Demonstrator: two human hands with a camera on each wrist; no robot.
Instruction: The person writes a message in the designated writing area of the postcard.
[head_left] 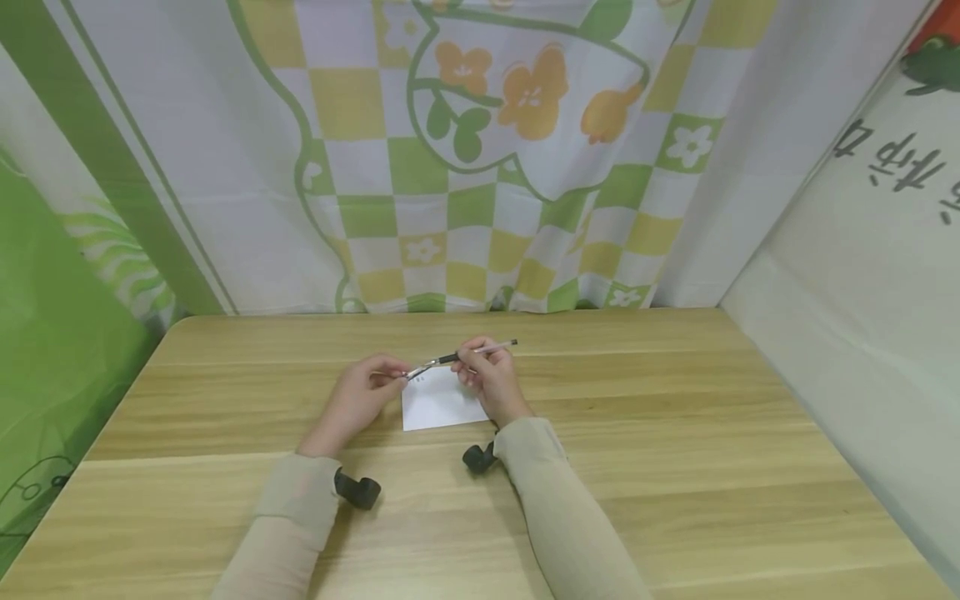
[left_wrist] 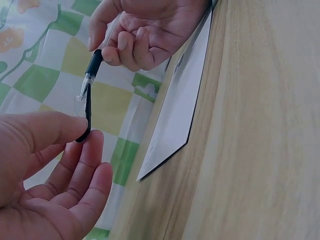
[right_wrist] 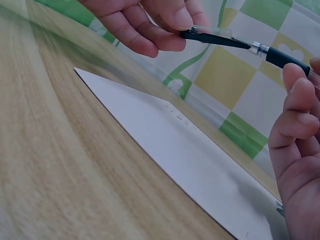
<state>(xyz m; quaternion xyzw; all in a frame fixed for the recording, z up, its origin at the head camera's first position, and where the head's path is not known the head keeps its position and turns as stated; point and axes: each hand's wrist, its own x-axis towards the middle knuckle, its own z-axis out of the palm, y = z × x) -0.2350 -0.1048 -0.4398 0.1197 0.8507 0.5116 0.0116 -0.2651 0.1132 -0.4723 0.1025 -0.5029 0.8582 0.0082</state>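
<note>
A pen with a black grip section and clear barrel is held up over a white sheet of paper. My right hand pinches the barrel, and its lower fingers are curled in the right wrist view. Between thumb and fingertip, my left hand grips the end of a clear pen cap with a black clip. The pen's silver tip section meets the open end of the cap; how far the tip sits inside cannot be told. Small dark marks show near the paper's upper left corner.
The paper lies on a wood-grain table. Behind the table's far edge hangs a checked, flower-printed curtain. Black wrist cameras sit at both cuffs. Dark thin wire shapes show beyond the table at left.
</note>
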